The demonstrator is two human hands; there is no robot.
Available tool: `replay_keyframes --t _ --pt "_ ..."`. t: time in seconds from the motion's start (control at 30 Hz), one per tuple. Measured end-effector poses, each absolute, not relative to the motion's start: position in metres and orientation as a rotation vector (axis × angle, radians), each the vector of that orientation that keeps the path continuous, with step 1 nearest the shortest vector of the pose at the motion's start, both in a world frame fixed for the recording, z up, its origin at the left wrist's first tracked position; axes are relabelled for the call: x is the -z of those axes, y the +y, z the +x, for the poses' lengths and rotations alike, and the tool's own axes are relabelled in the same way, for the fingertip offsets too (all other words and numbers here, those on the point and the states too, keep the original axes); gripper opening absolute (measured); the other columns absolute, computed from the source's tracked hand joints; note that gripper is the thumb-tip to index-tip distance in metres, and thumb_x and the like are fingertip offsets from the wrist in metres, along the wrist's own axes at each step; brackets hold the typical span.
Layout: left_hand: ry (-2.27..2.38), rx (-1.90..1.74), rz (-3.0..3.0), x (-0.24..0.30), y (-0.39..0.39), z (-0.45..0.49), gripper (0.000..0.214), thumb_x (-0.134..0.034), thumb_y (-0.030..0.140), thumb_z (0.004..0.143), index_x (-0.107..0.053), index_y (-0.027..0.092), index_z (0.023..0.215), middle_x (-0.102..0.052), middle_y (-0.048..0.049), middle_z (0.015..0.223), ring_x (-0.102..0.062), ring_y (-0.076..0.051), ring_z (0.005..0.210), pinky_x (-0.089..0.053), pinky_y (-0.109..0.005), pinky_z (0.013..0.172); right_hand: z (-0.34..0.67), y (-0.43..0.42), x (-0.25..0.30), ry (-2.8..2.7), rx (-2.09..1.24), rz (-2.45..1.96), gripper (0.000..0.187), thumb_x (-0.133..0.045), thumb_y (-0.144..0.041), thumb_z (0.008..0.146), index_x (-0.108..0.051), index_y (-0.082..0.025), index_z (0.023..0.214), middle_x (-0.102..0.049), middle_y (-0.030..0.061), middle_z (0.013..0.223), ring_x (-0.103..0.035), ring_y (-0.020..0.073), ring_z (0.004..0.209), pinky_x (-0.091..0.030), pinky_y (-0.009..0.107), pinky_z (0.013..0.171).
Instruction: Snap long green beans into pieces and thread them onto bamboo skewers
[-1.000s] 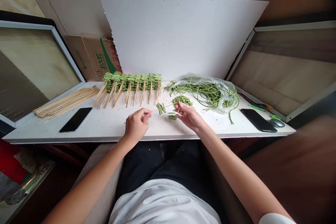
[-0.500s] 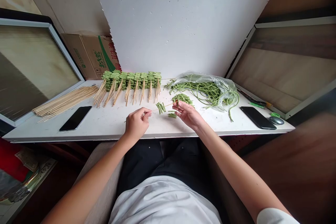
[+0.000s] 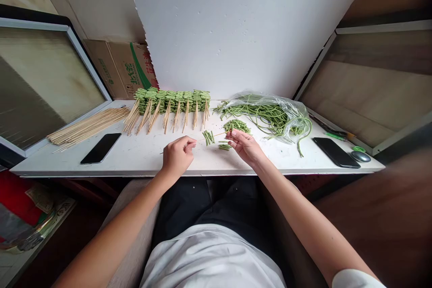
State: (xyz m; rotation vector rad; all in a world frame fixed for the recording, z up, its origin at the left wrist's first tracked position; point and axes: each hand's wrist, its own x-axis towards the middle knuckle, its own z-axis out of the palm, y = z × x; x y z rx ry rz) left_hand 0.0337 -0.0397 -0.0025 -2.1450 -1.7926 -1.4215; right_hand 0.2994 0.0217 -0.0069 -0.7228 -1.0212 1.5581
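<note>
White, flat tabletop (image 3: 276, 157) spanned the middle of the frame, backed by a large white panel (image 3: 243, 36). Left of centre, the left hand (image 3: 177, 155) gripped a thin, pale wooden skewer (image 3: 220, 134) between thumb and bent fingers. At centre, between the hands, several short, slender green bean pieces (image 3: 208, 137) sat side by side on the skewer. The right hand (image 3: 246, 146) had its fingertips pinched at the skewer's right end; whether they also held a bean piece could not be determined. A heap of cut green beans (image 3: 238, 126) lay just beyond that hand. In this inspector's judgement, sound threading called for a steady left grip, each piece pierced squarely at mid-length, and fingertips clear of the point to avoid pricks.
</note>
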Motion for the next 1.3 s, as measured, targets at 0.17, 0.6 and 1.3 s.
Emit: replay_keyframes --t 0.17,0.6,1.3 --pt "-1.786 1.412 -2.123 0.003 -0.04 0.033 0.019 -0.061 0.013 0.088 -0.078 0.023 0.088 -0.083 -0.0012 0.086 -0.077 -0.022 0.077 -0.052 -0.028 0.067 0.298 0.021 0.006 -1.026 -1.512 -0.749 0.025 -0.096 -0.04 0.071 -0.085 -0.026 0.089 -0.079 0.0034 0.096 -0.07 0.0196 0.097 -0.053 0.032 0.082" --pt "-1.684 1.458 -2.081 -0.002 -0.042 0.034 0.024 -0.059 0.006 0.083 -0.078 0.023 0.084 -0.082 0.0007 0.083 -0.077 -0.021 0.074 -0.051 -0.027 0.064 0.294 0.016 -0.001 -1.07 -1.394 -0.766 0.03 -0.099 -0.039 0.064 -0.086 -0.025 0.088 -0.078 0.0038 0.089 -0.069 0.0207 0.091 -0.054 0.033 0.075" --pt "-1.608 1.526 -2.108 0.001 -0.044 0.038 0.03 -0.055 0.001 0.083 -0.077 0.021 0.086 -0.082 -0.0006 0.081 -0.078 -0.021 0.076 -0.054 -0.028 0.066 0.285 0.015 0.011 -1.091 -1.186 -0.776 0.024 -0.093 -0.045 0.073 -0.082 -0.026 0.084 -0.073 0.0015 0.086 -0.062 0.0182 0.084 -0.05 0.034 0.081"
